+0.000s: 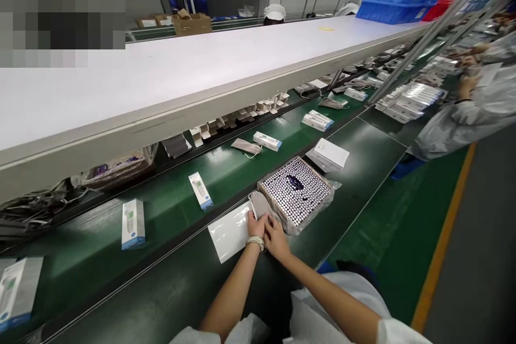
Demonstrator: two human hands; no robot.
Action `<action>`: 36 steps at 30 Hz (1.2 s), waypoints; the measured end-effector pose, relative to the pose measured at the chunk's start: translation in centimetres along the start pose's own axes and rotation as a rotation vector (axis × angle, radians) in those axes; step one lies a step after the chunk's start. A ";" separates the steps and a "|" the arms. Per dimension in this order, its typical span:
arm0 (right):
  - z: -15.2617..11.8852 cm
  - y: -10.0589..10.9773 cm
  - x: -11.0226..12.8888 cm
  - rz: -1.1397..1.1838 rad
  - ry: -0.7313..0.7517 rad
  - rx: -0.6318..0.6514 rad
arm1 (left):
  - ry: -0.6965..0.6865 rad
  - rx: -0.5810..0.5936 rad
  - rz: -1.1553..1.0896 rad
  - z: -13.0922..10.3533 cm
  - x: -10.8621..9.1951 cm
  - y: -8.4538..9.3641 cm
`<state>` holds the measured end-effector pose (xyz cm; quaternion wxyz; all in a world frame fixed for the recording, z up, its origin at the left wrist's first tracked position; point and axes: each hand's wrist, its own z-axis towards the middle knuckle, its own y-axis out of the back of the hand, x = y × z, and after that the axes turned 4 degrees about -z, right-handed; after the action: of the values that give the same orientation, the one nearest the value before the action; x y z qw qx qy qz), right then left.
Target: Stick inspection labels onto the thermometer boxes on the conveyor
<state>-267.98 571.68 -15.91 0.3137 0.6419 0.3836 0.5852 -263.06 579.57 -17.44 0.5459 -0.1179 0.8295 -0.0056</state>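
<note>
At the far edge of the desk [161, 291], grey pouch [261, 205] pointed lengthwise away; left hand [257, 228] pinched its near end, right hand [277, 237] alongside, couldn't tell its grip.

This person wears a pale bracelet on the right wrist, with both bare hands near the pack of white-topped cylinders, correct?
Wrong wrist: the head view shows the pale, ring-shaped bracelet on the left. The left hand and right hand are near that pack.
</note>
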 end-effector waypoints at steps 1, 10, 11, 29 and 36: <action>-0.4 0.0 -0.2 0.031 0.042 0.011 | -0.017 -0.003 0.007 0.0 -0.1 0.3; 1.4 7.2 -3.8 0.620 0.283 -0.078 | -0.130 0.055 -0.073 -4.6 -2.5 1.7; 3.0 8.5 -4.5 0.706 0.307 -0.058 | -0.135 0.056 -0.078 -5.3 -2.7 1.1; 4.1 12.9 -10.1 1.065 0.692 0.474 | -0.414 -0.499 0.288 -12.3 7.5 -4.9; -2.8 9.8 -12.5 1.119 0.403 0.257 | -0.795 -0.921 0.856 -18.2 10.0 -6.5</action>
<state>-269.81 555.87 -13.62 -0.2005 0.6554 0.1074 0.7202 -282.14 569.07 -18.26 0.6547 0.0054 0.4611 0.5989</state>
